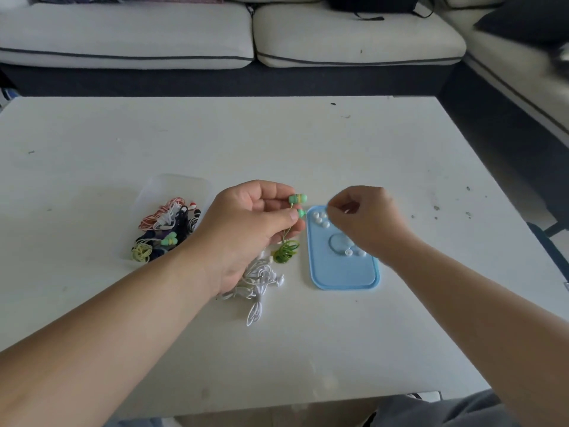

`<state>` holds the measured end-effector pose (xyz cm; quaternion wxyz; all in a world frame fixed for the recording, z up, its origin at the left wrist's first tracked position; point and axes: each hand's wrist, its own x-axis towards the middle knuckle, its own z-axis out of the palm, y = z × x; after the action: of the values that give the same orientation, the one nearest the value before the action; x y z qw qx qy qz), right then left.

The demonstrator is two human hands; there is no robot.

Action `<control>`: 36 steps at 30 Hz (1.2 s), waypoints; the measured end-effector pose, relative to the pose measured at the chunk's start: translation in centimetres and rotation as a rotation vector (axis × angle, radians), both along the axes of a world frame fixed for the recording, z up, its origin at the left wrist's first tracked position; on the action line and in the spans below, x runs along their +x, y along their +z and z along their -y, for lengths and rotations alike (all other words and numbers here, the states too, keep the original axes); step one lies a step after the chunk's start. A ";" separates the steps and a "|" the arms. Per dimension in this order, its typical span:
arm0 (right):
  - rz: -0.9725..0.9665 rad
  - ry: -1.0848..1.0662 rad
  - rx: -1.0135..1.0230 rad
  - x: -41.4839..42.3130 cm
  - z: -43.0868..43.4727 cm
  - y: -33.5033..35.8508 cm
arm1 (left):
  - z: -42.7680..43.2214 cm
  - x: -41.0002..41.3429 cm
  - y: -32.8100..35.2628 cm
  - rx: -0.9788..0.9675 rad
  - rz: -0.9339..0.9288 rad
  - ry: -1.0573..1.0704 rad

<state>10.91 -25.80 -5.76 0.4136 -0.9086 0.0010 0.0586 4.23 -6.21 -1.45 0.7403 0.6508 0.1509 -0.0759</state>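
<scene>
My left hand (251, 223) pinches a pair of green earbuds (297, 199) above the white table (277, 143); their coiled green cord (286, 252) hangs down to the tabletop. My right hand (363, 220) hovers over a light blue tray (341, 277), with thumb and forefinger pinched together near its far end; whether they hold a tip I cannot tell. Several small white ear tips (320, 218) lie in the tray's far corner, and one more ear tip (348, 252) sits near the middle.
A clear plastic box (172, 186) at the left holds several bundled earphones in red, black, yellow and green. A tangle of white earphones (258, 282) lies beside the tray. A pale sofa (338, 35) stands beyond the table's far edge.
</scene>
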 end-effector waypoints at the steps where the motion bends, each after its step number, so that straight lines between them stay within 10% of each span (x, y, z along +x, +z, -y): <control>1: -0.073 -0.011 0.161 -0.5 -0.4 1.1 | 0.1 0.1 0.0 -0.019 0.010 0.015; 8: -0.469 0.051 0.950 -2.1 -1.5 4.4 | 0.0 0.4 0.1 -0.010 0.076 0.069; 36: -0.416 0.182 0.966 -2.2 -2.2 3.8 | -0.3 0.3 0.3 0.016 0.153 0.080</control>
<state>8.69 -23.64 -1.94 0.7693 -0.5802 -0.0228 0.2667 4.54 -5.89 -1.12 0.7468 0.6540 0.1204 0.0051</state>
